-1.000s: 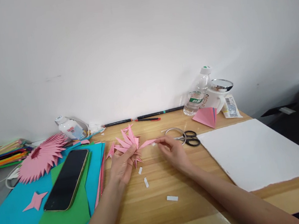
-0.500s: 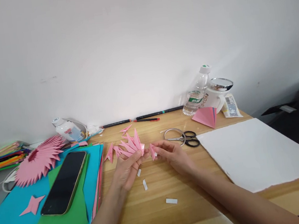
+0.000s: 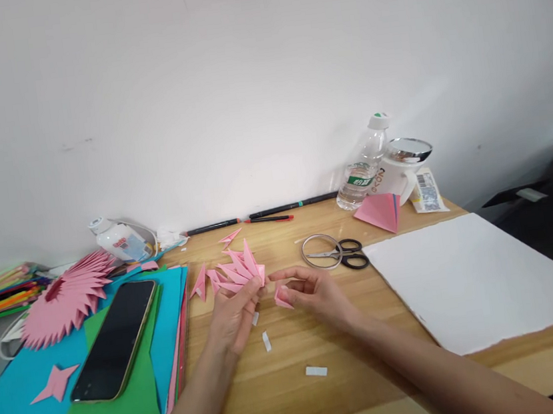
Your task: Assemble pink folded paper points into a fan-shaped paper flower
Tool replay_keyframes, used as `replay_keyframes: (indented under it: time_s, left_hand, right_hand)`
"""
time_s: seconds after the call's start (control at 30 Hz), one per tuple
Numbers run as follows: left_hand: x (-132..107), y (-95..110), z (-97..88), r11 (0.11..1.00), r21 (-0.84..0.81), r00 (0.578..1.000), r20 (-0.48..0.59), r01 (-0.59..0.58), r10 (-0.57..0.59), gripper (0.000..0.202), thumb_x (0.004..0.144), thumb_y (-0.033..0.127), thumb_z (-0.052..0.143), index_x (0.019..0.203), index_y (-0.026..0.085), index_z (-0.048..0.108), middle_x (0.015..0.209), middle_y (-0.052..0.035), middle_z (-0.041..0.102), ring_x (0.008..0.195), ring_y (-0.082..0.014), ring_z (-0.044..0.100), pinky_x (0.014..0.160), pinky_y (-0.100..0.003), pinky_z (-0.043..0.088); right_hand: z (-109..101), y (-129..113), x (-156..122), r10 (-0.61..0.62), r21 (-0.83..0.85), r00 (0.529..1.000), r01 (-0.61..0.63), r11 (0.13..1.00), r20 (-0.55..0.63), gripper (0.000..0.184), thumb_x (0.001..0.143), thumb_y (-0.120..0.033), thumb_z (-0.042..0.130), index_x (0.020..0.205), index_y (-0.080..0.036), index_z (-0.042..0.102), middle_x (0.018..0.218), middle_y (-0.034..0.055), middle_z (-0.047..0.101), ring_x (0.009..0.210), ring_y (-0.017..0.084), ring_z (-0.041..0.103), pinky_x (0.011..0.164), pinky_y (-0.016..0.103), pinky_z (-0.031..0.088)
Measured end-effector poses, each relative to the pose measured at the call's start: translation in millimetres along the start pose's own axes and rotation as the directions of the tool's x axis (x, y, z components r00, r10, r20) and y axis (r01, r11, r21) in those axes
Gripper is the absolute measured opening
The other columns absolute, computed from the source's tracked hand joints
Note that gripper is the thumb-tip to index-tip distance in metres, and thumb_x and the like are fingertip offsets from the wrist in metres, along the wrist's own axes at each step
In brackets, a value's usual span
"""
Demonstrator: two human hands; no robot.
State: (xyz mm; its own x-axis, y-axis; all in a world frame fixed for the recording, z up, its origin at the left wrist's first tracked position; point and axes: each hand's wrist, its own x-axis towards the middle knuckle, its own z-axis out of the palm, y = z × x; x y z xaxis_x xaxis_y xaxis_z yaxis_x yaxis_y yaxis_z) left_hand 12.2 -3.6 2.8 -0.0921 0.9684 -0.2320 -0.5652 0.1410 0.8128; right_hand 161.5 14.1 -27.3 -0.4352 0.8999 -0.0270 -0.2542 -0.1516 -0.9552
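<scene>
The left hand (image 3: pixel 234 314) held a pinch, just beside the curled right hand (image 3: pixel 320 294). Both bare forearms (image 3: pixel 405 351) slanted inward.

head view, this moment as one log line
left hand: holds pink cluster | right hand: holds pink piece | white strips: on table

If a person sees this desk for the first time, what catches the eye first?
Probably the spiky pink paper fan in the left hand, with a small pink piece in the right hand beside it. Next, the large pleated pink ring on the left and the white sheet on the right of the table.
</scene>
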Motion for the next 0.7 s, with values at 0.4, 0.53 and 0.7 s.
replay_keyframes:
  time_s: [0.4, 0.53, 0.7]
  left_hand:
    - [4, 3, -5.0, 0.983, 0.171, 0.997, -0.026, -0.066, 0.072, 0.014, 0.056, 0.017, 0.078, 0.062, 0.011, 0.066, 0.058, -0.0021, 0.065, 0.051, -0.0096, 0.057, 0.046, -0.018, 0.046]
    - [0, -2, -0.3, 0.977, 0.213, 0.997, -0.071, -0.019, 0.035, 0.019, 0.05, 0.018, 0.081, 0.064, 0.011, 0.069, 0.06, -0.0032, 0.067, 0.052, -0.0098, 0.057, 0.047, -0.019, 0.048]
    - [-1, -10, -0.3, 0.97, 0.241, 0.998, -0.066, 0.033, -0.018, 0.022, 0.048, 0.019, 0.081, 0.065, 0.009, 0.072, 0.063, -0.0054, 0.069, 0.058, -0.0123, 0.06, 0.054, -0.021, 0.051]
  right_hand:
    - [-8, -9, 3, 0.04, 0.093, 0.999, -0.038, 0.995, -0.016, 0.045, 0.061, -0.036, 0.076, 0.102, -0.02, 0.066, 0.096, 0.006, 0.07, 0.096, 0.022, 0.061, 0.089, 0.037, 0.043]
    - [-11, -4, 5, 0.057, 0.18, 0.989, -0.032, 0.983, -0.136, 0.039, 0.06, -0.033, 0.077, 0.095, -0.019, 0.067, 0.087, 0.0041, 0.07, 0.081, 0.017, 0.063, 0.077, 0.032, 0.048]
    - [-12, -1, 7, 0.08, 0.209, 0.987, -0.049, 0.977, -0.142, 0.033, 0.059, -0.031, 0.077, 0.086, -0.016, 0.066, 0.084, 0.0037, 0.069, 0.073, 0.014, 0.061, 0.069, 0.026, 0.047]
